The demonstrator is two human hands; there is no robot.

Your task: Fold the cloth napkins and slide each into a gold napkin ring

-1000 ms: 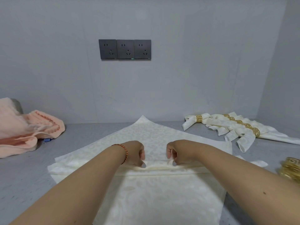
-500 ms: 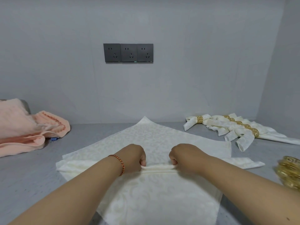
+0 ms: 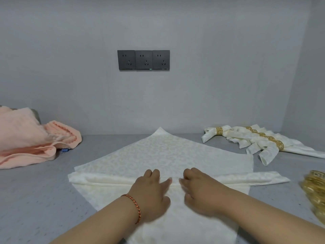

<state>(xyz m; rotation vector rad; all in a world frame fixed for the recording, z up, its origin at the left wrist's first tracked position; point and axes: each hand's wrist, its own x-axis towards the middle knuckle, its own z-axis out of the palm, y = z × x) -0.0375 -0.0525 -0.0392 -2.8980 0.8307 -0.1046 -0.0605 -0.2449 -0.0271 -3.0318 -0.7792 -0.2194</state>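
One big white napkin point(image 3: 168, 155) lies in front of me on the grey table point(image 3: 35, 199). My left hand point(image 3: 151, 192) and right hand point(image 3: 198, 192) press flat, fingers spread, on its folded strip. Four ringed napkins point(image 3: 255, 140) lie far right.

Surface: my grey speckled counter point(image 3: 40, 199) runs back to the wall.
Centre: a cream patterned napkin point(image 3: 168, 155) lies spread flat with one pleat across it.
Left: a heap of peach towels point(image 3: 29, 138).
Far right: finished napkins point(image 3: 255, 140), each in a gold ring.
Right edge: a pile of loose gold rings point(image 3: 314, 189), blurred.
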